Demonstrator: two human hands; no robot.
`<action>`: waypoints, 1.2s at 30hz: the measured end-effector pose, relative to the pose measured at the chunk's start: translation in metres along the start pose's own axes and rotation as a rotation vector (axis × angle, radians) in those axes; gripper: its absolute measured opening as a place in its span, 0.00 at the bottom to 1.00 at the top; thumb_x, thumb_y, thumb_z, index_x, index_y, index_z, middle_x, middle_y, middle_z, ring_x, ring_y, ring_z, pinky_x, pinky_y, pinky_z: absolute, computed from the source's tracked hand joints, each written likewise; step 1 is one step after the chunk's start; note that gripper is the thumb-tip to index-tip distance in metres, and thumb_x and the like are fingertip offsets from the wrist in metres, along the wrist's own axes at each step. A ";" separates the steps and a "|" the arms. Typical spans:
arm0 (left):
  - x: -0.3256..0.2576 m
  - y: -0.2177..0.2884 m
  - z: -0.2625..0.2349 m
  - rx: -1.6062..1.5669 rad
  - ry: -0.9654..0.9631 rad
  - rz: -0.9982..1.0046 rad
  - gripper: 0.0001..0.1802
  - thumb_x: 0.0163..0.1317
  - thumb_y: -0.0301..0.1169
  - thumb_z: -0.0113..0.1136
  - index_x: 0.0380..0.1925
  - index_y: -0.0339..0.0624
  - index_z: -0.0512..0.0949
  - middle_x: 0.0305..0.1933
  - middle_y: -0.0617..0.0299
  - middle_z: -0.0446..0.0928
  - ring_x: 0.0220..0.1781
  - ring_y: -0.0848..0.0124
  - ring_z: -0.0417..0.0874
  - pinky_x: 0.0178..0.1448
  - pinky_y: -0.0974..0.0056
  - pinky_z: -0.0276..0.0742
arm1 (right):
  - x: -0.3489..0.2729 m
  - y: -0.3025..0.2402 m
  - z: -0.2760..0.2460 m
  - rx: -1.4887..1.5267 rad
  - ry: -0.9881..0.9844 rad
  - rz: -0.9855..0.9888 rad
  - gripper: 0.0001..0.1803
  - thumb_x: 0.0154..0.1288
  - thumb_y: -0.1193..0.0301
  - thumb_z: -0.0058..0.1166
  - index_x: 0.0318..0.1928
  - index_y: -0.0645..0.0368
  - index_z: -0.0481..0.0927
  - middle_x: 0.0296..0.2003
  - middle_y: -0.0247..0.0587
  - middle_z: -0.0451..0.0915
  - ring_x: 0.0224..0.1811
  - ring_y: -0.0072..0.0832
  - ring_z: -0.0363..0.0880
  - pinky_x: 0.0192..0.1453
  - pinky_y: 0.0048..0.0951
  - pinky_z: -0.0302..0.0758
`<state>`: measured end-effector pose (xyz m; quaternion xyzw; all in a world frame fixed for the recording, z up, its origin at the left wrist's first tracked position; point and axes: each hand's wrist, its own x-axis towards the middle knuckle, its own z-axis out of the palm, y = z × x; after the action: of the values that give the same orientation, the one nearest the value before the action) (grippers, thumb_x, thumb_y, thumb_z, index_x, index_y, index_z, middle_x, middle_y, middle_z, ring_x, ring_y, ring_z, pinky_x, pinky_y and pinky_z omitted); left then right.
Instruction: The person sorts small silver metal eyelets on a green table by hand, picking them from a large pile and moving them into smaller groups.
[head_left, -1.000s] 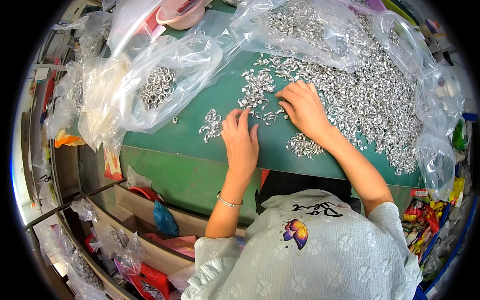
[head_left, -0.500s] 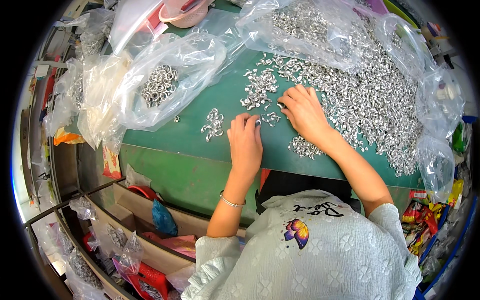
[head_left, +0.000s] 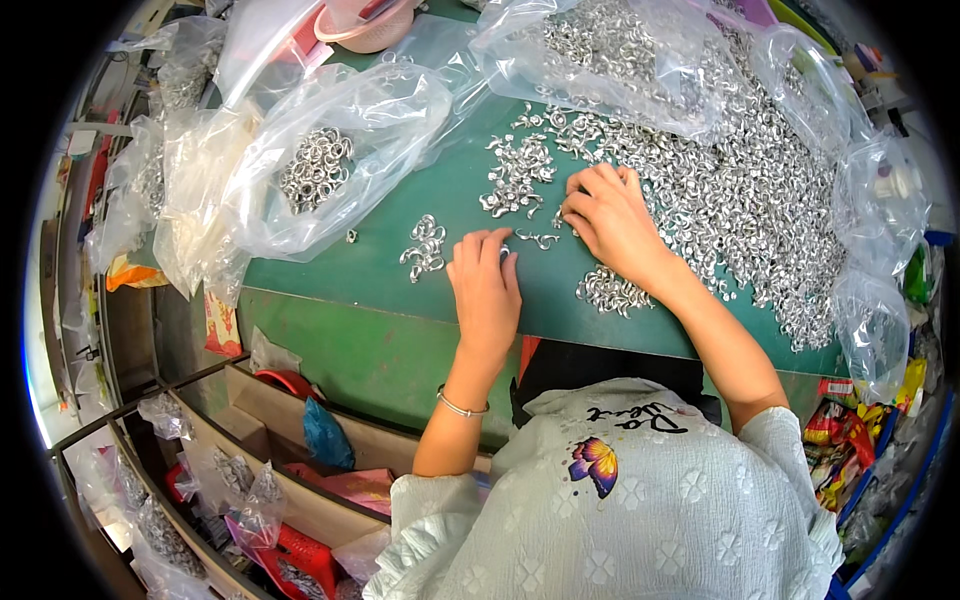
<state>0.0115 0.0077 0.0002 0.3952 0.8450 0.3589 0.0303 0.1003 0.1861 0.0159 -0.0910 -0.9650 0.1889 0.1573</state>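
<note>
My left hand (head_left: 484,295) is over the green tabletop, thumb and fingers pinched together; a bit of a small silver metal piece (head_left: 504,251) shows between them. To its left lies a small cluster of curved silver pieces (head_left: 425,248), and a few loose ones (head_left: 541,240) lie between my hands. My right hand (head_left: 618,222) rests at the left edge of a big heap of silver metal pieces (head_left: 760,200), its fingers curled down and closed; whatever they hold is hidden under them. A smaller group (head_left: 518,175) lies beyond my hands, and another (head_left: 612,291) sits below my right wrist.
A clear plastic bag (head_left: 390,120) holding silver rings (head_left: 318,170) lies open at the left. Another clear bag (head_left: 640,70) spills pieces at the back. A pink basket (head_left: 368,28) stands at the far edge. Below left is a divided shelf (head_left: 270,440) with bags.
My left hand has shifted slightly left, away from the loose pieces between my hands. Fewer pieces lie in that spot. My right hand has moved slightly, its fingers still curled.
</note>
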 end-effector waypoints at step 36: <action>0.011 0.000 -0.004 -0.280 0.167 -0.049 0.19 0.56 0.11 0.54 0.49 0.33 0.75 0.49 0.51 0.74 0.42 0.60 0.79 0.47 0.62 0.75 | -0.013 -0.025 0.006 0.247 -0.031 -0.069 0.15 0.52 0.73 0.64 0.42 0.60 0.79 0.37 0.41 0.74 0.46 0.39 0.72 0.50 0.37 0.68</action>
<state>0.0028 0.0131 0.0055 0.3352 0.7956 0.5041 0.0233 0.1078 0.1581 0.0166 -0.0348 -0.9393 0.3023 0.1586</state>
